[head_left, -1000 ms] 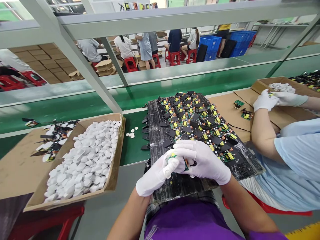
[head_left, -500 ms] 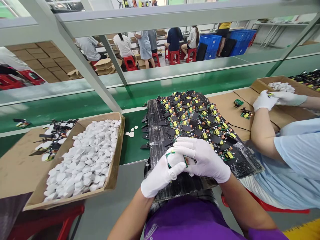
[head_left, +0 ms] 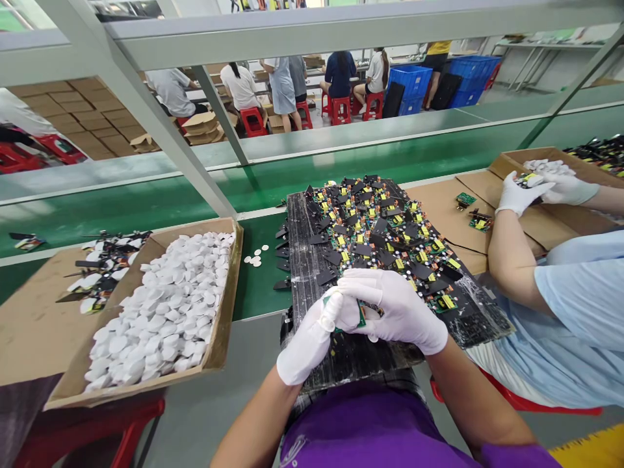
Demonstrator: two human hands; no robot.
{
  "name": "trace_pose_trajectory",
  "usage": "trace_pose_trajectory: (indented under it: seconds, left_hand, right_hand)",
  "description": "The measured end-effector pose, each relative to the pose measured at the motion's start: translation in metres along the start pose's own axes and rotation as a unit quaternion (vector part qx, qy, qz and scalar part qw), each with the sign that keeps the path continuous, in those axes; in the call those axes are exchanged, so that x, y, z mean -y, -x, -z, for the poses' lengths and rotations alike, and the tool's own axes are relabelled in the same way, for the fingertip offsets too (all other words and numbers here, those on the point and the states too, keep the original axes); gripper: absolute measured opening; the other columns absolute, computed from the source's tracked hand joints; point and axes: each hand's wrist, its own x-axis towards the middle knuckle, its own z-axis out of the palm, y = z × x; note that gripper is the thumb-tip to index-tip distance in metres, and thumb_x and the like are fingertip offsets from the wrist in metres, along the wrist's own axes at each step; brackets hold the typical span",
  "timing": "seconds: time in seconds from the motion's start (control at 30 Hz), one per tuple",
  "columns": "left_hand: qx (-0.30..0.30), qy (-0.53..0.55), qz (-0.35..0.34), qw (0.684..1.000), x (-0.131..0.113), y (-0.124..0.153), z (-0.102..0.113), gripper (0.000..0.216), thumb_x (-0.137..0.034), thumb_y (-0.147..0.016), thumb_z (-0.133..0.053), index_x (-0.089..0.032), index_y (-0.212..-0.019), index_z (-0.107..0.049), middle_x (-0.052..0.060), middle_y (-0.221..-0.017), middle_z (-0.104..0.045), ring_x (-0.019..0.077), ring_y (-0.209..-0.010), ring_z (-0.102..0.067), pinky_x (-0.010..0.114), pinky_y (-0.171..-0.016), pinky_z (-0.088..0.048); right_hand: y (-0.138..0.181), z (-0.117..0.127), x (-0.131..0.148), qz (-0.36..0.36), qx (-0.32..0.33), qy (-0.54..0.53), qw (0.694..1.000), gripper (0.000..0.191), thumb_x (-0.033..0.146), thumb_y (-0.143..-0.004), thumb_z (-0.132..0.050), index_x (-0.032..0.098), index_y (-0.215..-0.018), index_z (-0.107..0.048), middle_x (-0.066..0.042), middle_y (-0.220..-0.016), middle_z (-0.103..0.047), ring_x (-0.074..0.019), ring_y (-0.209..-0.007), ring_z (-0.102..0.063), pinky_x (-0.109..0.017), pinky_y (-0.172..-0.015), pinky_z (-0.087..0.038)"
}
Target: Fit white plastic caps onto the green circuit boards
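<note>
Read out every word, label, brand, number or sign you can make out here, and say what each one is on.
No text can be read anywhere in the picture.
Purple cloth shirt: a white printed mark, too blurred to read.
Small green circuit boards with yellow and black parts: any markings are too small to read.
Blue plastic crates in the background: too blurred to make out any lettering.

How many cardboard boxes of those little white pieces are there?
2: a large one, heaped with white pieces, left of the person's left hand; another at the right, partly behind a co-worker's hands. More may be hidden.
</note>
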Motion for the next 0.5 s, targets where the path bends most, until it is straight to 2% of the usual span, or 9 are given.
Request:
trace_pose_trajectory:
  seconds: [0.1,0.2,0.3,0.37,0.5]
  left_hand:
    - [-0.028,0.027,0.028,0.999,0.0085,0.0008,-0.0003,0.049,-0.061,-0.094,-0.046,-0.02,-0.068,-0.054,0.002,-0.072,-0.058,0.0188,-0.075,-0.05,0.035,-0.082,-0.047]
    - [-0.012,0.054,0.054,0.997,0.0106,0.0011,0.0001,0.055,-0.069,-0.089,-0.046,-0.019,-0.073,-0.06,0.005,-0.077,-0.065,0.0228,-0.084,-0.057,0.039,-0.092,-0.047]
    - [0.007,0.094,0.054,0.994,0.0078,0.0004,-0.0037,0.054,-0.064,-0.093,-0.045,-0.019,-0.065,-0.056,0.004,-0.071,-0.065,0.0217,-0.077,-0.06,0.037,-0.083,-0.05]
    - [0.0,0.121,0.068,0.99,0.0064,-0.0003,-0.0066,0.056,-0.064,-0.094,-0.042,-0.018,-0.063,-0.055,0.004,-0.07,-0.066,0.0217,-0.078,-0.062,0.036,-0.08,-0.05]
    - [-0.036,0.137,0.108,0.984,0.0064,-0.0009,-0.0059,0.069,-0.08,-0.084,-0.042,-0.016,-0.071,-0.065,0.007,-0.077,-0.07,0.0243,-0.09,-0.061,0.036,-0.086,-0.048]
  right_hand:
    - [0.0017,-0.0023,-0.0019,-0.003,-0.007,-0.008,1.0,0.033,0.04,-0.088,-0.069,0.022,-0.115,-0.063,-0.008,-0.106,-0.071,-0.0218,-0.1,-0.066,-0.034,-0.09,-0.054]
    - [0.0045,-0.005,-0.0041,0.01,-0.027,-0.002,1.0,0.036,0.039,-0.087,-0.07,0.021,-0.117,-0.062,-0.009,-0.112,-0.071,-0.0224,-0.107,-0.066,-0.035,-0.096,-0.053]
    - [0.0058,-0.0072,-0.0061,0.022,-0.044,0.006,0.999,0.041,0.043,-0.085,-0.072,0.021,-0.117,-0.061,-0.01,-0.111,-0.071,-0.0232,-0.107,-0.066,-0.037,-0.097,-0.053]
    - [0.0055,-0.0081,-0.0067,0.024,-0.054,0.009,0.998,0.043,0.046,-0.084,-0.072,0.021,-0.117,-0.061,-0.01,-0.109,-0.071,-0.0237,-0.106,-0.067,-0.038,-0.096,-0.054]
    - [0.0044,-0.0098,-0.0057,0.009,-0.039,0.014,0.999,0.041,0.044,-0.085,-0.071,0.021,-0.118,-0.06,-0.01,-0.113,-0.07,-0.0229,-0.106,-0.067,-0.037,-0.093,-0.055]
